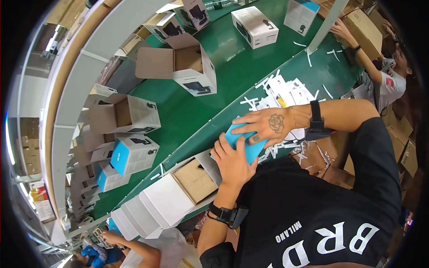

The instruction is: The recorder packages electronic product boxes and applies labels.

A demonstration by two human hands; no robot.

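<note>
A box with a bright blue face (pixel 254 152) lies before me at the near edge of the green bench. My left hand (pixel 233 160) rests on its near left part, with the fingers extended and apart. Across the far side, my right hand (pixel 264 125) lies flat with its fingers spread. Both palms cover much of the blue face, and the box's underside is hidden. Just left of my left hand is an open carton with a brown cardboard interior (pixel 195 182). Overlapping white cardboard flaps (pixel 145 212) stretch left from it.
White paper strips and printed leaflets (pixel 288 91) are heaped beyond my right hand. Open printed boxes (pixel 196 80) and closed ones (pixel 254 27) stand on the green conveyor belt (pixel 232 67). A metal post (pixel 328 27) rises at far right. Co-workers' arms (pixel 368 64) reach in nearby.
</note>
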